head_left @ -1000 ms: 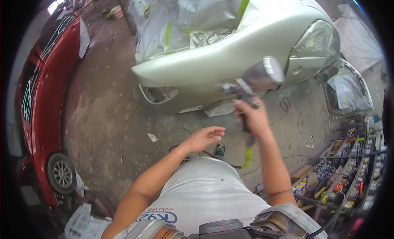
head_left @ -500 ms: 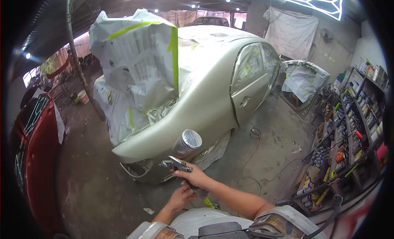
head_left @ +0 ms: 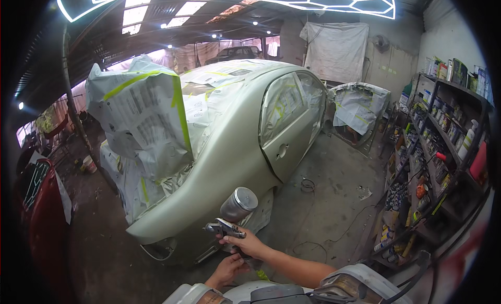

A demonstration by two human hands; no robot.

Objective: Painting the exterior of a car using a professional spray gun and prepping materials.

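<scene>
My right hand (head_left: 249, 245) is wrapped round the handle of a metal spray gun (head_left: 225, 229), whose nozzle points left. A silvery paint cup (head_left: 239, 203) with a lid sits tilted on top of the gun. Below it, my left hand (head_left: 228, 269) has its fingers closed at the lower end of the gun's handle; exactly what they pinch there is partly hidden. Just beyond the gun stands a pale metallic green car body (head_left: 219, 168). White masking sheet (head_left: 143, 121) with yellow-green tape covers its raised rear part, and its windows are masked too.
To the right, a shelf rack (head_left: 443, 131) is crowded with cans and bottles. A masked car panel (head_left: 360, 110) stands beyond the car. Thin cable (head_left: 308, 185) lies coiled on the floor. On the left are a red car panel (head_left: 47, 215) and a slanting post (head_left: 78, 116).
My view has tilted up and turned right, so the car and panels appear shifted left and more ceiling lights show. Both hands keep much the same position around the spray gun.
</scene>
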